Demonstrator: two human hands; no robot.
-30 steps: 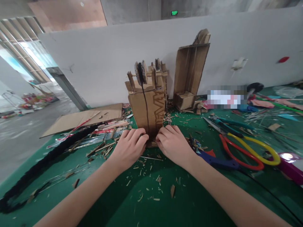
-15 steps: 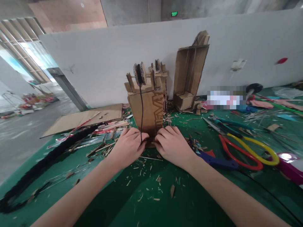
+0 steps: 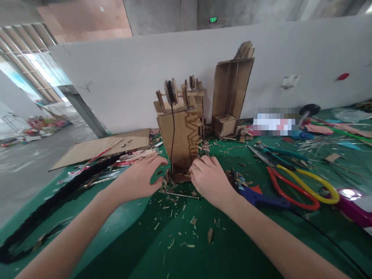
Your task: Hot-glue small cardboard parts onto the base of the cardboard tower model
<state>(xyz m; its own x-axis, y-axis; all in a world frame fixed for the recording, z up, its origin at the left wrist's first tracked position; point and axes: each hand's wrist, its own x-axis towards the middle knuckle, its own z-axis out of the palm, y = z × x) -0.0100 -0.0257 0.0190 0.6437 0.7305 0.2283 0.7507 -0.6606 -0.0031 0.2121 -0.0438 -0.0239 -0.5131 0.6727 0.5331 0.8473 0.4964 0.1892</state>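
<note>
Your right hand (image 3: 209, 179) rests w/ fingers curled against the near-right base of the cardboard tower (image 3: 179, 143), which stands upright mid-counter (image 3: 162, 248), far of both hands. Your left hand (image 3: 138, 179) is open, fingers released, grasping nothing, hovering just left of the base. A black cord (image 3: 172, 131) hangs from the pulley wheel (image 3: 169, 91) on top down the near face to the base. Brace the base firmly w/ the right hand so the tower stays upright. Approach the cord's lower end w/ the left fingertips; avoid tugging sideways. Scissors (image 3: 302, 186) lie well apart at right; a black braid (image 3: 55, 197) lies at left.
</note>
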